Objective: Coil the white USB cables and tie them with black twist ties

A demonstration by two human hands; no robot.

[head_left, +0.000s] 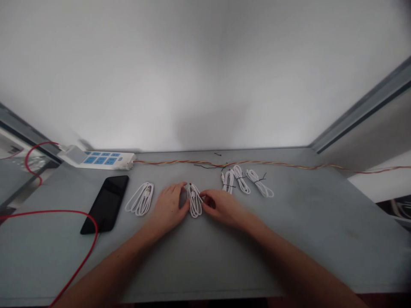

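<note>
A coiled white cable (194, 201) lies on the grey table between my two hands. My left hand (170, 205) rests at its left side, thumb and fingers apart around that edge. On the other side, my right hand (221, 206) has its thumb and fingertips at the coil's right edge, fingers curled. Another white coil (141, 199), looser, lies left of my left hand. Beyond my right hand are three tied white coils, one partly behind the hand (228, 180), one beside it (241, 179) and one farther right (260, 184).
A black phone (106, 203) lies at the left, with a red cable (91, 250) curving over its lower end. Behind it is a white power strip (105, 159) with blue sockets. A twisted red-yellow wire (272, 163) runs along the back; thin black ties lie near it.
</note>
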